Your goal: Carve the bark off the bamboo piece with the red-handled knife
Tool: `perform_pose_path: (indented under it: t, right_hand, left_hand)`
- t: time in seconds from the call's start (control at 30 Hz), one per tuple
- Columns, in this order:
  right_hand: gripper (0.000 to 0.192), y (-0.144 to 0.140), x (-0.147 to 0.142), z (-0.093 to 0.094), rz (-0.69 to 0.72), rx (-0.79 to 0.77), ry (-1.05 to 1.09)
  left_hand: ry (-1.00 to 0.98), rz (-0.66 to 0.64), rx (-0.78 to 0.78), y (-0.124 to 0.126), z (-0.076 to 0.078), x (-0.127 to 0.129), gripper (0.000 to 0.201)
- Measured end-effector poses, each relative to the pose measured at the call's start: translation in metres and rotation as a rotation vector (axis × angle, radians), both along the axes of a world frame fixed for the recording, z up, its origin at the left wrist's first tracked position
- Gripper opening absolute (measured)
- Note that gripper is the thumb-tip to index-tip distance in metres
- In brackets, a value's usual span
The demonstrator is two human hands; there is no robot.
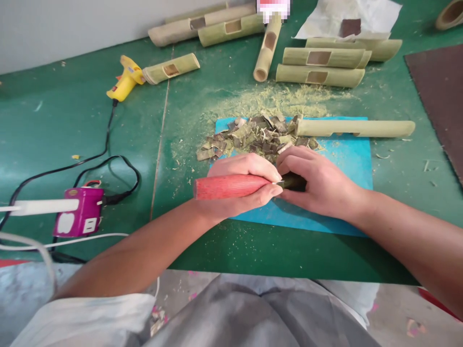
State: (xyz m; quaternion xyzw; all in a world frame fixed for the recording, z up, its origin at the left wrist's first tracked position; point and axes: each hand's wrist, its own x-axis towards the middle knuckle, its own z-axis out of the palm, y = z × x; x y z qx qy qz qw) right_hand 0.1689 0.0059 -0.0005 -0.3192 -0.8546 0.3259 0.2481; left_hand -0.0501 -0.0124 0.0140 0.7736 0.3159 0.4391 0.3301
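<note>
My left hand is closed around a red wooden-handled tool. The handle points left, and a short bit of metal shows past my thumb and fingers; its full shape is hidden. My right hand is closed on a small dark greenish-brown piece, most of it covered by my fingers. The metal tip meets or nearly meets this piece. Both hands rest over a blue mat. Just beyond them lies a heap of bamboo chips, and a bamboo tube with cut openings lies at the heap's right.
Several notched bamboo tubes lie along the back, some under white paper. At the left are a yellow glue gun, black cords and a purple power adapter. A dark brown sheet covers the right side.
</note>
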Motion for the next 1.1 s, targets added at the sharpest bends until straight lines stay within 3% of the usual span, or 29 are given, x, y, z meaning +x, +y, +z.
perform_pose_path:
  t: [0.4, 0.63, 1.1]
  right_hand:
    - [0.013, -0.0004, -0.0002, -0.0006, -0.001, -0.005, 0.011]
    - [0.014, -0.0016, 0.0004, -0.0025, -0.013, 0.013, 0.026]
    - [0.015, -0.0008, -0.0002, -0.0044, 0.002, 0.010, 0.024]
  left_hand:
    - [0.048, 0.036, 0.022, -0.0011, 0.0053, 0.0051, 0.006]
    - [0.085, 0.057, 0.158, -0.0055, 0.0035, 0.0054, 0.007]
    - [-0.037, 0.157, 0.179, -0.0075, -0.0030, -0.0011, 0.012]
